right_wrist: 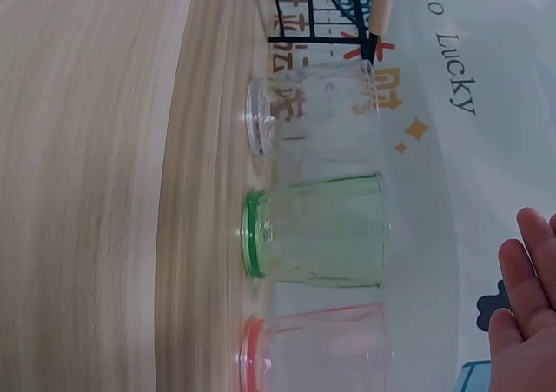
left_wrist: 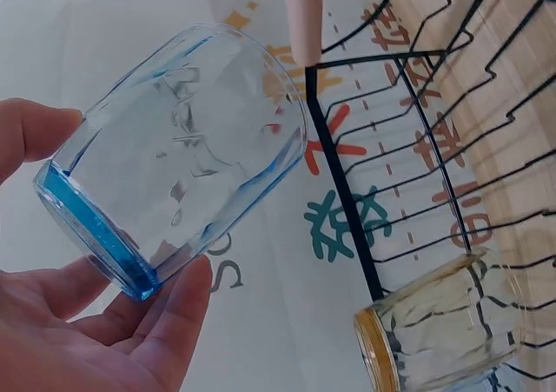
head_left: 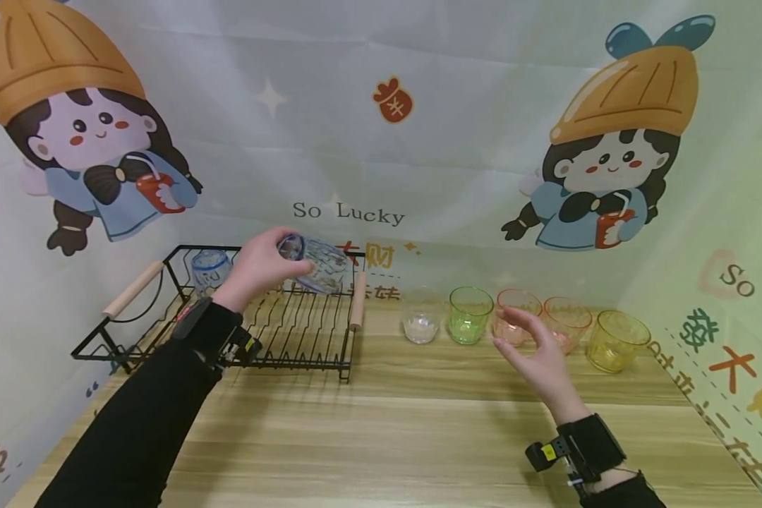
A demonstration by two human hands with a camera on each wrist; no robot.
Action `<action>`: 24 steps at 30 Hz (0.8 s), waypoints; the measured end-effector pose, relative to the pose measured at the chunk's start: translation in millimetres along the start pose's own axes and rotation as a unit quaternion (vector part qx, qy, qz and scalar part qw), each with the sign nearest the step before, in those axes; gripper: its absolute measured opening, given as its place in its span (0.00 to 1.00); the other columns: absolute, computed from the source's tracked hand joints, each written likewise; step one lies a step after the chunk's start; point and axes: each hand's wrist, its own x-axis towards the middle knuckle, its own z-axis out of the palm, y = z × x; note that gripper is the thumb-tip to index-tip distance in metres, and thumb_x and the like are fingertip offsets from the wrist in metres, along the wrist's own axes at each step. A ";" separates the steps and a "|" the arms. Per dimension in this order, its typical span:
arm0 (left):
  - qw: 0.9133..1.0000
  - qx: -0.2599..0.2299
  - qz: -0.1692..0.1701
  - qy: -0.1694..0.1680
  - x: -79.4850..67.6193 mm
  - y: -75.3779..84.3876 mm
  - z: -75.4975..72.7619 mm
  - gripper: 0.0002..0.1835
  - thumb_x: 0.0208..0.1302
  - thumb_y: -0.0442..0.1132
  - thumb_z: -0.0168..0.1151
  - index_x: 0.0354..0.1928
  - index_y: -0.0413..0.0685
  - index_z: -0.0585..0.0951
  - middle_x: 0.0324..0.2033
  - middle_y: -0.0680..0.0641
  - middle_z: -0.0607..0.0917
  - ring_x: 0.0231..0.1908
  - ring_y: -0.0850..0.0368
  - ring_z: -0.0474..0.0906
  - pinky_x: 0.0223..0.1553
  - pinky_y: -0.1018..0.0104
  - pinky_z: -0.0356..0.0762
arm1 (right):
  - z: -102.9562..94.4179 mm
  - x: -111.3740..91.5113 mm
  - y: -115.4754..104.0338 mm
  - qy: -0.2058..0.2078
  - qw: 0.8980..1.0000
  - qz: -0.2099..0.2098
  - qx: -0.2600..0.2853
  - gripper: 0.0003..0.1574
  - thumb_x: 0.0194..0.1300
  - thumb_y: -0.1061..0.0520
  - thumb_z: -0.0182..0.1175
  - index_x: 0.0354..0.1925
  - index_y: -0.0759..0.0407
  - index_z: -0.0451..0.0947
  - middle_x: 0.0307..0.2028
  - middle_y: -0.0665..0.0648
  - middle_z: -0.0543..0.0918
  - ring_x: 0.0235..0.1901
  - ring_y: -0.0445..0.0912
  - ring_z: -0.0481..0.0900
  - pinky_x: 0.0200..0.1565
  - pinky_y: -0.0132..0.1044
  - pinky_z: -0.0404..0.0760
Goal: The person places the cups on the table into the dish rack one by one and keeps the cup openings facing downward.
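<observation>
My left hand [head_left: 267,261] holds a blue-tinted clear glass [head_left: 320,264] near its thick blue base, raised and tilted over the right part of the black wire rack [head_left: 292,365]. In the left wrist view the thumb and fingers grip that glass [left_wrist: 191,149] around its base end, apart from the rack. A yellow-tinted glass [left_wrist: 452,322] lies in the rack below, and another blue glass [head_left: 211,271] sits at the rack's back left. My right hand [head_left: 540,353], fingers spread and holding nothing, hovers in front of a pink glass [head_left: 521,303], partly covering it.
Along the back of the wooden table [head_left: 432,437] stand a clear glass [head_left: 420,321], a green glass [head_left: 470,317], a second pink glass [head_left: 568,321] and a yellow glass [head_left: 617,342]. The rack has wooden handles [head_left: 358,302] at its sides. A printed cloth [head_left: 470,162] hangs behind.
</observation>
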 end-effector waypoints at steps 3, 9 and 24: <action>1.000 0.008 -0.003 -0.005 3.1 -2.6 -2.1 0.39 0.62 0.46 0.60 0.71 0.46 0.56 0.66 0.37 0.64 0.63 0.40 0.63 0.60 0.50 0.68 | -2.4 -1.0 0.9 -0.005 1.000 0.004 -0.003 0.31 0.60 0.62 0.64 0.61 0.64 0.68 0.57 0.64 0.76 0.54 0.31 0.66 0.62 0.59 0.60; 0.999 0.051 -0.005 -0.009 10.9 -8.3 -5.1 0.39 0.61 0.47 0.61 0.71 0.46 0.56 0.66 0.37 0.64 0.62 0.39 0.63 0.61 0.48 0.67 | -5.5 -3.7 4.3 -0.011 1.000 0.002 -0.011 0.32 0.60 0.63 0.64 0.61 0.66 0.67 0.56 0.64 0.76 0.53 0.29 0.66 0.62 0.57 0.61; 0.995 0.099 0.003 0.000 27.4 -18.1 1.0 0.37 0.60 0.43 0.59 0.70 0.43 0.58 0.66 0.36 0.64 0.62 0.37 0.63 0.62 0.45 0.65 | -7.4 -8.5 12.3 -0.007 0.999 -0.012 -0.048 0.31 0.58 0.64 0.65 0.59 0.67 0.69 0.54 0.66 0.77 0.53 0.35 0.69 0.62 0.61 0.58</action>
